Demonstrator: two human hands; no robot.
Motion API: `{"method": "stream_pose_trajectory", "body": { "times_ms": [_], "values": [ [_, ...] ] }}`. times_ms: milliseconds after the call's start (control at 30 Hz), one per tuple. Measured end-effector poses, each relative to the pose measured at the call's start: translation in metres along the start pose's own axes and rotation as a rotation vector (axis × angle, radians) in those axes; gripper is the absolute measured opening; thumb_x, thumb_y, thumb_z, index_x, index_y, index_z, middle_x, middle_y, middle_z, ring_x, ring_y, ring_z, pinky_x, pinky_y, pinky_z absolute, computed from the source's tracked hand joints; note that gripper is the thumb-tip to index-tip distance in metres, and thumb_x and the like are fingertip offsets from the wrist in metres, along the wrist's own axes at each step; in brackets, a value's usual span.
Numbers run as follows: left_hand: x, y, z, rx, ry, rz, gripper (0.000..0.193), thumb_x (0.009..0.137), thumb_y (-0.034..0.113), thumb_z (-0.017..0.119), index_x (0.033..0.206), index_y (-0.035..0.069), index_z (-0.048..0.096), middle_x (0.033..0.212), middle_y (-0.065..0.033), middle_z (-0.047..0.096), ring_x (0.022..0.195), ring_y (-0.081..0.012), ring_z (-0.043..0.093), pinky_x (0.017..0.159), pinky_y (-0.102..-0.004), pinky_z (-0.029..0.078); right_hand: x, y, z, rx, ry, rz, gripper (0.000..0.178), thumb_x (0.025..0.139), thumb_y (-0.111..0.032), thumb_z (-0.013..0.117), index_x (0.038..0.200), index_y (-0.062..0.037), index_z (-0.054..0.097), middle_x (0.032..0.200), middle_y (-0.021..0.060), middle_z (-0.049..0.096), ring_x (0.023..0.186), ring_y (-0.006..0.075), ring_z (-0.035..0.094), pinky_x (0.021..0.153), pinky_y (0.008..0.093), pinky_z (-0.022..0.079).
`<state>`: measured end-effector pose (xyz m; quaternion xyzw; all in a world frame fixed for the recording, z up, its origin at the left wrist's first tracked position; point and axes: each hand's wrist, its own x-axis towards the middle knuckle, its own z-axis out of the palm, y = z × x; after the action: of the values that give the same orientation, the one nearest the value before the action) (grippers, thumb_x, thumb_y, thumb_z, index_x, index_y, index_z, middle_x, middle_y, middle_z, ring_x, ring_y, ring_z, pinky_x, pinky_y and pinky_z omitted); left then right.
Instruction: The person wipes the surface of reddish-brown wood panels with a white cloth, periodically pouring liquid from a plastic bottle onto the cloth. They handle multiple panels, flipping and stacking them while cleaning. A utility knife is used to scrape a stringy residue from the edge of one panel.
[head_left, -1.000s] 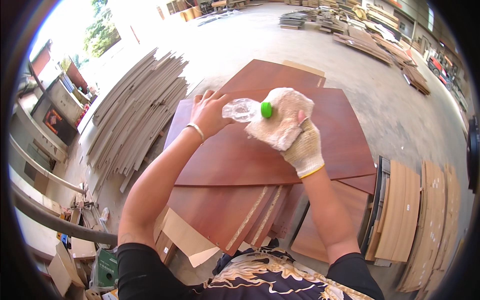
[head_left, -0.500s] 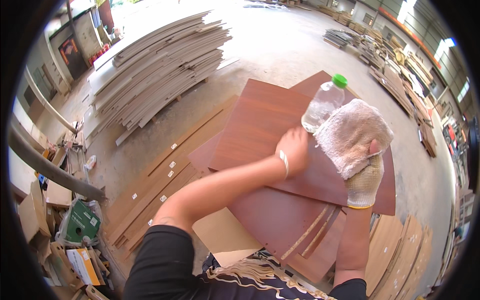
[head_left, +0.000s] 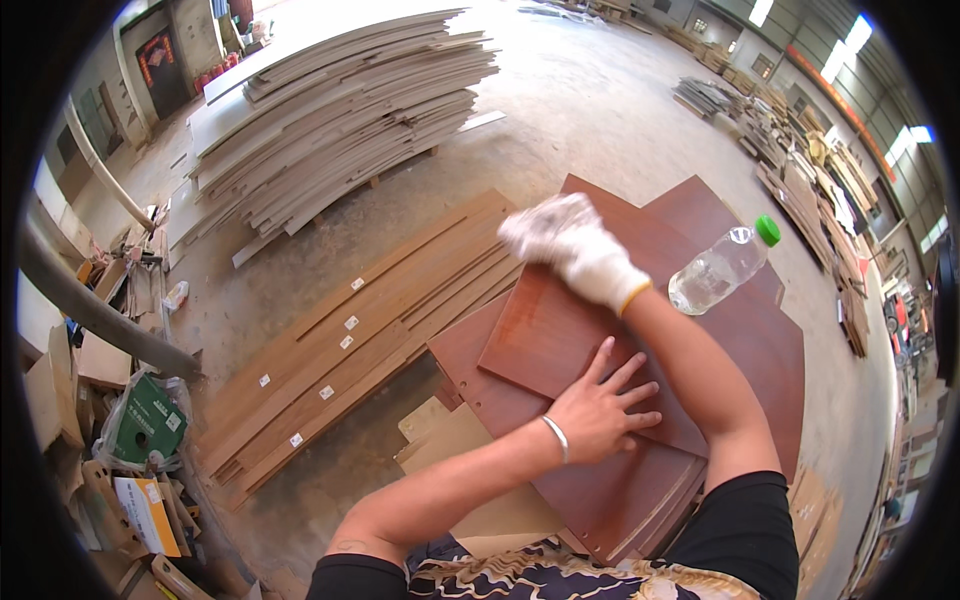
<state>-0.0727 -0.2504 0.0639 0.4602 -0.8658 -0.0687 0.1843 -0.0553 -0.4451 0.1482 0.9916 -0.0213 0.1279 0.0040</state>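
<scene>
Cloth [head_left: 545, 226], blurred, has shifted left to the left edge of the top board [head_left: 545, 325], under the gloved right hand [head_left: 598, 264]; finger closure: cannot tell. Bare left hand [head_left: 600, 408], off the bottle [head_left: 718, 272] at right, now rests fingers spread on that board.

A: Route from the left hand [head_left: 603, 410] to the bottle [head_left: 716, 272]?

B: Obstructed. The right forearm [head_left: 692, 360] crosses between them.

A: Clearance elsewhere?

B: A gap over the upper panel [head_left: 540, 342], between the left hand and the gloved right hand [head_left: 592, 262]. That hand and its cloth [head_left: 532, 234] cover part of the panel's left edge. Left of the panel lie low planks [head_left: 420, 282]; a tall board stack [head_left: 340, 130] rises behind them.
</scene>
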Motion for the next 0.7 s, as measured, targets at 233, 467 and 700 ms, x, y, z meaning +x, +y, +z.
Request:
{"method": "stream_pose_trajectory", "body": {
  "times_ms": [233, 467, 700],
  "values": [
    [-0.009, -0.02, 0.006, 0.05, 0.02, -0.048, 0.063, 0.104, 0.05, 0.058, 0.162, 0.028, 0.05, 0.173, -0.0174, 0.035, 0.163, -0.0419, 0.021, 0.126, -0.0756, 0.008, 0.01, -0.028, 0.005, 0.251, 0.097, -0.114, 0.023, 0.1, -0.026, 0.06, 0.118, -0.0192, 0.073, 0.134, 0.0025, 0.074, 0.126, 0.0299, 0.065, 0.106, 0.0483, 0.043],
    [0.008, 0.002, 0.006, 0.022, 0.045, 0.003, 0.067, 0.103, 0.045, 0.059, 0.162, 0.015, 0.047, 0.173, -0.0168, 0.035, 0.162, -0.0427, 0.022, 0.126, -0.0755, 0.012, -0.011, 0.132, 0.03, 0.479, 0.273, 0.433, 0.031, 0.102, -0.023, 0.057, 0.119, -0.0147, 0.081, 0.132, 0.0093, 0.076, 0.126, 0.0251, 0.067, 0.116, 0.0339, 0.038],
    [-0.008, -0.011, -0.003, 0.033, 0.006, -0.081, 0.067, 0.103, 0.045, 0.06, 0.162, 0.015, 0.047, 0.173, -0.0183, 0.033, 0.163, -0.0432, 0.02, 0.125, -0.077, 0.012, 0.021, 0.036, 0.059, -0.047, 0.178, 0.097, 0.025, 0.095, -0.023, 0.058, 0.111, -0.0316, 0.076, 0.116, 0.0038, 0.075, 0.12, 0.0286, 0.064, 0.112, 0.0442, 0.04]
  ]
}}
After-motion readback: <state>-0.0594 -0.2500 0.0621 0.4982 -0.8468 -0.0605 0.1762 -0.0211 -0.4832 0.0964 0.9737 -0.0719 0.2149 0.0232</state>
